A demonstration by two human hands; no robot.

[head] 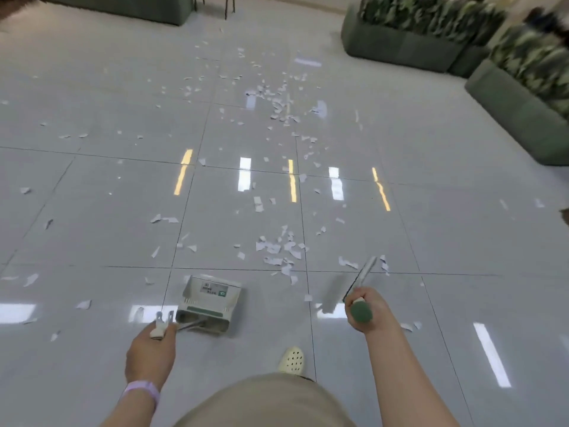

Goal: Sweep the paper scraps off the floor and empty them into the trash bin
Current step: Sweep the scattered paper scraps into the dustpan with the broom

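White paper scraps (278,251) lie scattered over the glossy grey tile floor, thickest in a band running from the middle foreground to the far centre. My left hand (151,352) grips the handle of a grey dustpan (211,302) that stands on the floor at lower centre, its mouth facing away from me. My right hand (365,306) grips the green-capped top of a broom handle (361,312). The broom head (361,277) is blurred, low over the floor just right of the nearest cluster of scraps. No trash bin is in view.
Green planter boxes with foliage (409,47) stand at the far right, another (517,109) along the right edge. A green sofa base (123,7) sits at the far left. My cream shoe (292,360) is on the floor below the dustpan. Ceiling lights reflect off the tiles.
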